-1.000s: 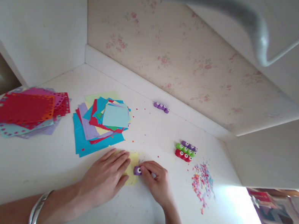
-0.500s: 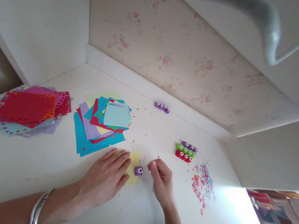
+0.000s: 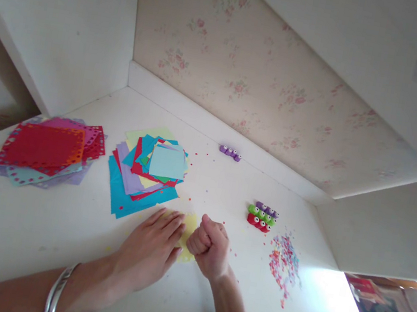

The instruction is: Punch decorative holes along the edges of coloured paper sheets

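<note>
A small yellow sheet of paper (image 3: pixel 191 223) lies on the white table, its edges notched with punched holes. My left hand (image 3: pixel 150 248) is spread flat on the sheet's left part, a silver bangle on its wrist. My right hand (image 3: pixel 208 246) is curled in a fist, thumb up, over the sheet's right edge. The fist covers the spot of the small purple craft punch with an eye on top, so the punch is hidden now.
Left lies a pile of hole-edged sheets (image 3: pixel 42 148). Beside it is a stack of coloured paper (image 3: pixel 169 162). Purple punches (image 3: pixel 230 153) stand by the wall, and red, green and purple ones (image 3: pixel 262 216) at right, near a heap of paper bits (image 3: pixel 284 261).
My right fist has moved left and come down over the purple craft punch, which stood in plain sight on the yellow paper before. My left hand stays on the paper. The view has shifted slightly.
</note>
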The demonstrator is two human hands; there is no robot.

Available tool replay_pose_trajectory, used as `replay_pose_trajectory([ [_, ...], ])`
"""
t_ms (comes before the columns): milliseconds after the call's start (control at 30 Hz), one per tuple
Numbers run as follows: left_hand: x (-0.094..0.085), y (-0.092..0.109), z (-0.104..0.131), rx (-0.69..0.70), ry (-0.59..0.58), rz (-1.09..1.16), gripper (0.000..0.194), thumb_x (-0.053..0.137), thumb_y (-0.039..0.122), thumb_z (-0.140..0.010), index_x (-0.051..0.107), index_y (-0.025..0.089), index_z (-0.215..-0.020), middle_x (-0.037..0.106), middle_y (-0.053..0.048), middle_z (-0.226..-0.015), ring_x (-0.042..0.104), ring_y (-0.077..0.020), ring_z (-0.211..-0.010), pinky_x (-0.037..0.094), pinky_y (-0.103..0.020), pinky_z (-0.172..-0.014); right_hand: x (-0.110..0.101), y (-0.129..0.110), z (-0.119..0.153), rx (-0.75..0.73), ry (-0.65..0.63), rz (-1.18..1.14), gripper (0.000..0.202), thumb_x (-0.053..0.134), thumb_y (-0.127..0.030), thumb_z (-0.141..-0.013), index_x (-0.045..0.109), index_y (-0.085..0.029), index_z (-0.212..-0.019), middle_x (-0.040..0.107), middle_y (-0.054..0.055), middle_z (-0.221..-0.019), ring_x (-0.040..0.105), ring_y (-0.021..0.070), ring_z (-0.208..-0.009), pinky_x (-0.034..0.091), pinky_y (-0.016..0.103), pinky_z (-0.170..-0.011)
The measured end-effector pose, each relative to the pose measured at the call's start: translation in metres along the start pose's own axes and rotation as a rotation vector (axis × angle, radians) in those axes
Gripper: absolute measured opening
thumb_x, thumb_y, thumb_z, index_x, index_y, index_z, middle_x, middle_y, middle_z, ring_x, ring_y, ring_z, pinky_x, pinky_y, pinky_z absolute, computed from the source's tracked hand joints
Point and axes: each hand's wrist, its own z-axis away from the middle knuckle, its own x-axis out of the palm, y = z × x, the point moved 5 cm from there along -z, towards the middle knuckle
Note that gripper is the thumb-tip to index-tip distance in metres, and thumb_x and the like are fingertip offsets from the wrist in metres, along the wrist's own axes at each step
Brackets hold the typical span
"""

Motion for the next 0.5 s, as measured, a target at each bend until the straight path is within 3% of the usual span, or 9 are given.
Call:
replay_pose_trajectory([
  [500, 0.000, 0.001, -0.002, 0.001, -0.010, -0.026, 0.036, 0.049, 0.030, -0.094, 0.059, 0.015, -0.125, 0.058, -0.012, -0.139, 0.049, -0.0266, -0.131, 0.029, -0.048, -0.116, -0.011, 0.011, -0.003, -0.031, 0.001, 0.024, 0.062, 0.063, -0.037, -0.086, 0.023, -0.021, -0.042, 0.020, -0.010, -0.036, 0.013, 0.0026, -0.034, 0.009, 0.024, -0.038],
])
